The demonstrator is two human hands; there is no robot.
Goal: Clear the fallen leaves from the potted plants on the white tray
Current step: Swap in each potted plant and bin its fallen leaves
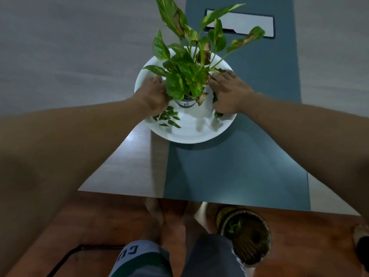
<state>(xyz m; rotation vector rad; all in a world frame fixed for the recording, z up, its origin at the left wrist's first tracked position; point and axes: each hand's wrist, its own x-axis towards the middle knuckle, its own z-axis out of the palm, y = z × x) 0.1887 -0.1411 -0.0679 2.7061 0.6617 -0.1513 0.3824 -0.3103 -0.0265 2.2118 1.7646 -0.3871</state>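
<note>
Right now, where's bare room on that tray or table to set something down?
Free: white tray near rim, between fallen leaves and right hand; blue strip toward the table edge. Crowded: around the pot, both hands, left hand included.

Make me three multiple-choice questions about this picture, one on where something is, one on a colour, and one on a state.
1. Where do most of the loose green leaves lie?
A. On the tray's near left part, by the left hand
B. On the floor
C. On the far table edge

2. What colour is the strip under the tray?
A. Red
B. Blue-grey
C. Yellow

3. What is the state of the woven basket on the floor?
A. Tipped on its side
B. Covered with a lid
C. Upright, with some green inside

Answers: 1 A, they sit on the tray below the left hand. 2 B, the strip is blue-grey. 3 C, its open mouth faces up and green shows inside.
</note>
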